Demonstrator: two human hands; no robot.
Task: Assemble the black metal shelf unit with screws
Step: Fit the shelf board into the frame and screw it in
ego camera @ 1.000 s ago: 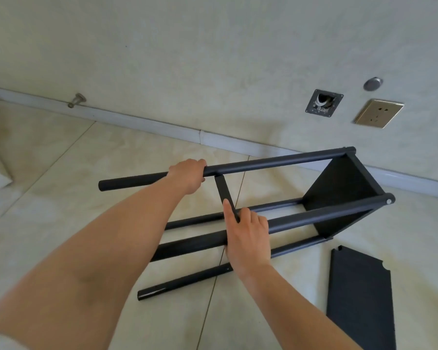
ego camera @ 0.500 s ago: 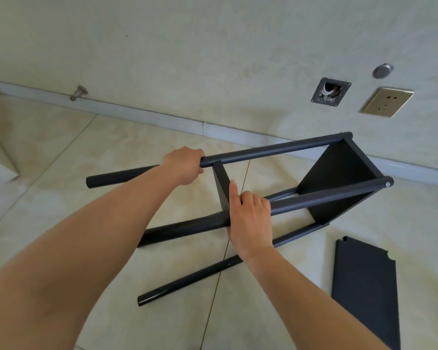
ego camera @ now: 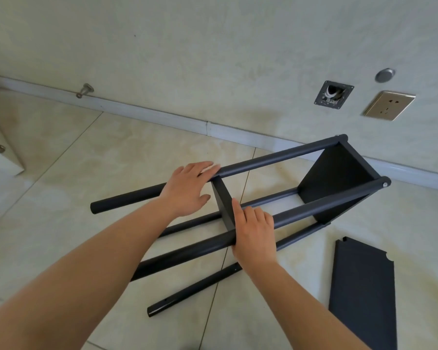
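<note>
Left hand (ego camera: 190,188) has loosened its grip on the upper pole (ego camera: 276,157).

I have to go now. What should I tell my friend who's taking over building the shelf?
Left hand: fingers straight, resting on the far upper pole.
Right hand: curled round the near upper pole, thumb against the middle shelf panel.
The frame lies on its side on the floor. End panel is fixed, with a screw showing.
Middle panel sits between the poles; no screws visible there.
Left: fasten it, then fit the loose panel lying on the floor to the right.
</note>
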